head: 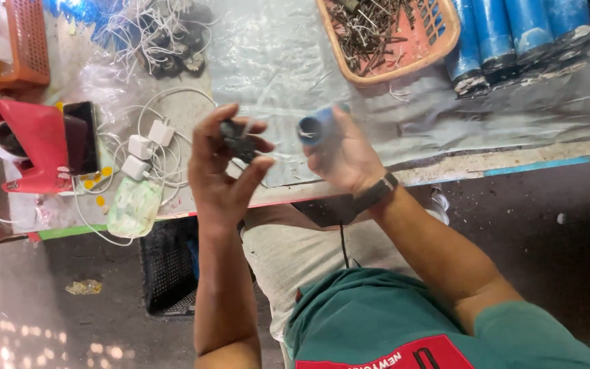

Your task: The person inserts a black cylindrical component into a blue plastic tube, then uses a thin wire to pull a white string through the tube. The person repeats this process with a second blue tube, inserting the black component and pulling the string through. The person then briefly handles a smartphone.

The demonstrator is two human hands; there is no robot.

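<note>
- Here the right hand (343,160) is closed around a short blue tube (317,126), held in the air above the near edge of the counter (445,109).
- The tube's long axis runs from the palm up and leftward, and its open dark end points toward the left hand.
- The left hand (221,171) pinches a small dark part (239,140) between thumb and fingertips, the other fingers loosely curled, just beside the tube's open end and not touching it.
- Motion blur smears both items; the dark part's shape cannot be made out, and most of the tube's length is hidden in the palm.
- Farther back lie an orange basket (445,37) of dark metal pieces, cut off by the top edge, and a row of long blue cylinders (513,31).
- White chargers (146,147) and cables lie at the left, beside a phone (83,137).
</note>
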